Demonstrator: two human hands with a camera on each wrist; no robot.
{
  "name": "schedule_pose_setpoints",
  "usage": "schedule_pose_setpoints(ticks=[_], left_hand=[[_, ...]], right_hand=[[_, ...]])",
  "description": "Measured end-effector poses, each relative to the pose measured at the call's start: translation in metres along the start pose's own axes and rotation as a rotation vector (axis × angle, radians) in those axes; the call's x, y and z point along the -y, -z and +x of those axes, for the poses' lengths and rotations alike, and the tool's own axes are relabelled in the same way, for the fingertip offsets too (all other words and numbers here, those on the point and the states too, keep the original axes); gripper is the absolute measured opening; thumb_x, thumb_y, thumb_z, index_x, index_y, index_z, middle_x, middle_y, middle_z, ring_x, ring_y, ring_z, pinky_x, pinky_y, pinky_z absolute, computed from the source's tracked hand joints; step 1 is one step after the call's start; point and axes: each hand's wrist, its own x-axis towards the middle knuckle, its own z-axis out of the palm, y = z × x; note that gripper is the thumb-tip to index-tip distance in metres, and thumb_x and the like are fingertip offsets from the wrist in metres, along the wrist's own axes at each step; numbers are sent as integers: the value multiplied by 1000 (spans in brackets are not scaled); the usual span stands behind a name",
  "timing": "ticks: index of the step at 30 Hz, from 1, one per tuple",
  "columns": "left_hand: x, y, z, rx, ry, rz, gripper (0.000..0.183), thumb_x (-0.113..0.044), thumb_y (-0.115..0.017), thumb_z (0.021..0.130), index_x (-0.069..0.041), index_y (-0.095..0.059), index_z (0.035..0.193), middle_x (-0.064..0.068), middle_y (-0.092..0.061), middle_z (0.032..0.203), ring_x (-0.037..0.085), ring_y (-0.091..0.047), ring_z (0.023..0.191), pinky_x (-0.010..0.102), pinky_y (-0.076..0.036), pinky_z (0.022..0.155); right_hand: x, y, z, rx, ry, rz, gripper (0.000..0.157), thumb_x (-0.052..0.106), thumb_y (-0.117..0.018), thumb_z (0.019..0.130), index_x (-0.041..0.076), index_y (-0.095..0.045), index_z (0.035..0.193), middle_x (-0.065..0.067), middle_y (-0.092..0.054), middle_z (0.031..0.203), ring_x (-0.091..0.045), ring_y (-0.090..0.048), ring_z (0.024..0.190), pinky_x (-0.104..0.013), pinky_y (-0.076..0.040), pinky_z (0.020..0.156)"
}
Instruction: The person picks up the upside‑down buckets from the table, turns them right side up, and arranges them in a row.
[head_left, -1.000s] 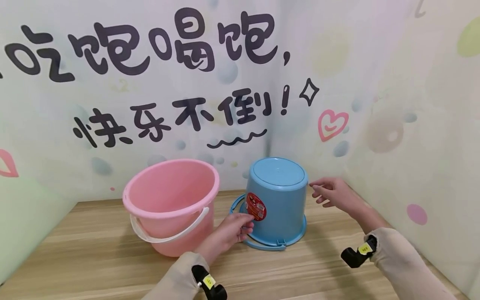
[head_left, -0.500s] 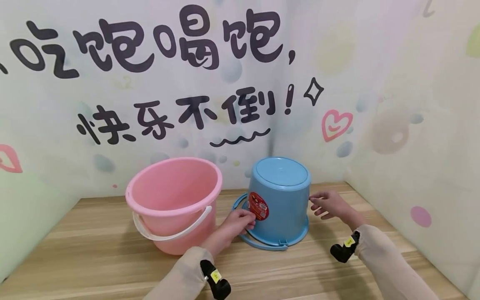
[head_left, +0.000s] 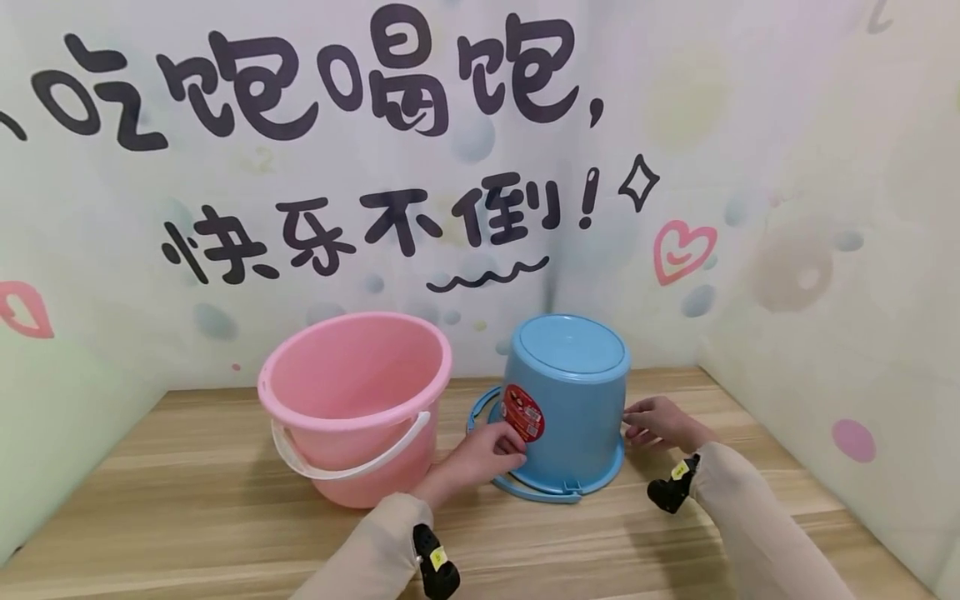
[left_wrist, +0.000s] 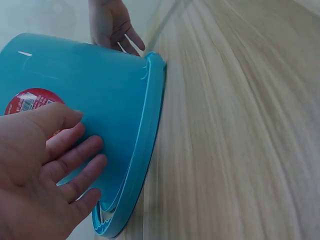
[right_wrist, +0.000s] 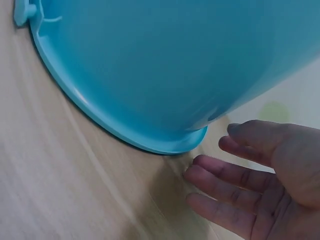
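Note:
A blue bucket [head_left: 577, 433] stands upside down on the wooden table, its base up and its rim against the tabletop. On its left side is a round red label [head_left: 523, 413]. My left hand [head_left: 486, 454] is at the bucket's front left, fingers loosely bent and spread beside the wall below the label. At the right side my right hand [head_left: 662, 423] is low by the rim; in the right wrist view its relaxed fingers [right_wrist: 225, 172] point toward the rim with a gap. The bucket's blue handle [head_left: 536, 492] lies around the rim at the front left.
Left of the blue bucket stands a pink bucket [head_left: 356, 417], mouth up, its white handle [head_left: 360, 473] hanging at the front. A printed cloth wall [head_left: 600, 275] rises behind the table [head_left: 187, 517] and along both sides.
My right hand has come down the blue bucket's right side, from near its top to near the rim. My left hand has lowered slightly. Both buckets stay in place while the view shifts slightly.

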Motion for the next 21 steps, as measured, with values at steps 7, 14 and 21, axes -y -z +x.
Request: schedule_pose_setpoints(ticks=[7, 14, 21], left_hand=[[-1, 1, 2, 130, -48, 239, 15, -12, -67, 83, -8, -62, 96, -1, -60, 93, 20, -54, 90, 24, -46, 75], [-2, 1, 2, 255, -89, 454, 22, -14, -71, 80, -10, -66, 100, -4, -60, 97, 10, -51, 88, 21, -44, 79], [-6, -2, 2, 286, -72, 576, 22, -11, -72, 79, -8, -68, 100, -3, -56, 94, 9, -49, 87, 21, -43, 81]], right_hand=[[0, -1, 6, -3, -64, 14, 31, 10, -49, 94, -13, -51, 114, -13, -61, 82, -21, -60, 71, -37, -52, 69], [2, -7, 8, 13, -34, 47, 29, 1, -50, 90, -16, -50, 113, -14, -60, 81, -20, -60, 68, -38, -53, 69], [3, -12, 9, -13, -73, 32, 35, -9, -56, 80, -17, -47, 113, -13, -61, 79, -19, -60, 69, -35, -53, 67]])
